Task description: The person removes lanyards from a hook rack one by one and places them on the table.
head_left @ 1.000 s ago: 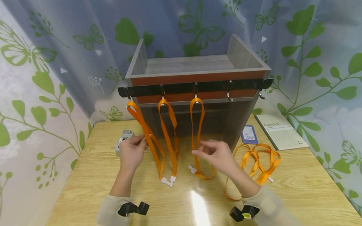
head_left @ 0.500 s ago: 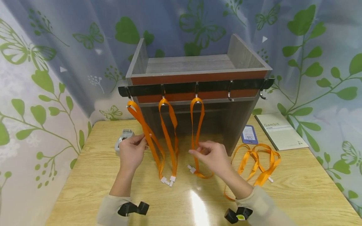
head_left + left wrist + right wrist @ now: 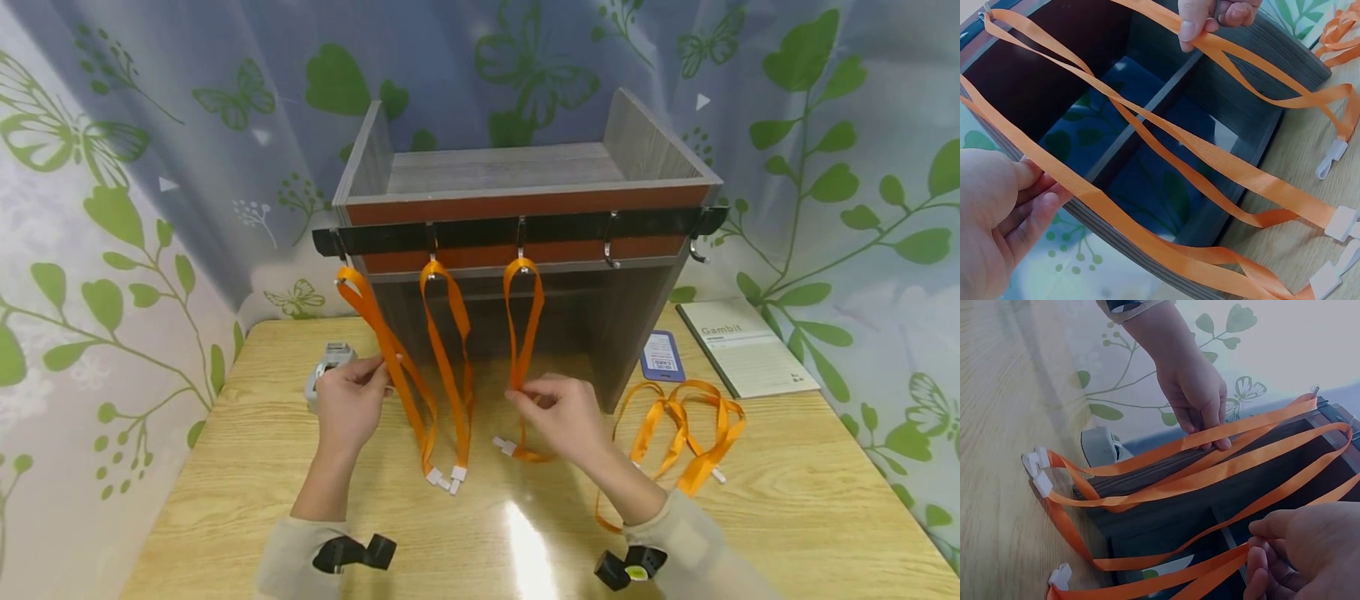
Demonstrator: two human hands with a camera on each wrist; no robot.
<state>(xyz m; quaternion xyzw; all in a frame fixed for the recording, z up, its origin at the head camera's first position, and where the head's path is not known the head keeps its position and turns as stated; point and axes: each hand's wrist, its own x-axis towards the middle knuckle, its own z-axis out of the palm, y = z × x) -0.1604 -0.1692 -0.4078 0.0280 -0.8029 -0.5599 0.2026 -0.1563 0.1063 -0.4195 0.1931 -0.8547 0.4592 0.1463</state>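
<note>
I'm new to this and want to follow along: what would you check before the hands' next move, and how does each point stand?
1. Left lanyard hung and held: ok, it is hooked and the left hand pinches it.
2. Middle lanyard hung: ok, on the second hook.
3. Third lanyard hung and held: ok, the right hand pinches its strap.
4. Fourth hook free: ok.
5. Loose orange strap hung: not ok, it lies on the table.
6. Loose pile a single lanyard: cannot tell, the loops overlap.
</note>
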